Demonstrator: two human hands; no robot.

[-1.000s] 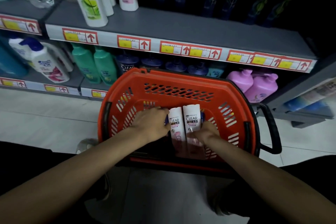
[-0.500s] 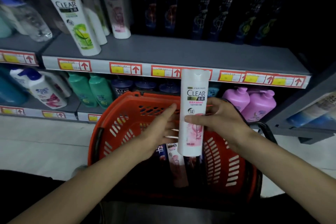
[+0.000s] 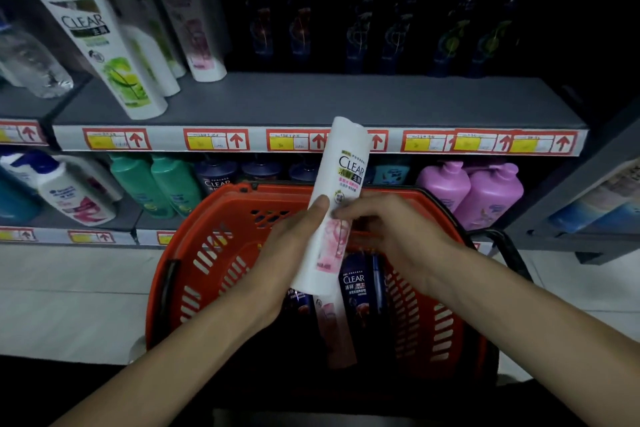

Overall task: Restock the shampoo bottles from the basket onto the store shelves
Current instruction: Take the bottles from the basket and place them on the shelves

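Note:
I hold a white Clear shampoo bottle (image 3: 346,163) with a pink label, tilted slightly right, above the orange basket (image 3: 173,274). My left hand (image 3: 291,253) grips its lower body, thumb across the front. From the right, the curled fingertips of my right hand (image 3: 391,236) pinch the bottle at mid-height. In the basket lie a dark Clear bottle (image 3: 360,291) and another white and pink bottle (image 3: 334,329). The grey shelf (image 3: 311,100) lies just behind the bottle's top.
White Clear bottles (image 3: 104,45) stand at the shelf's left and dark ones (image 3: 360,28) along its back. Below are green bottles (image 3: 156,184) and purple bottles (image 3: 478,191). The basket's black handle (image 3: 512,253) sticks out to the right.
Both hands lifted a white bottle out of the basket. My left hand, open beside it half a second ago, now grips its lower part, and the bottle leans right.

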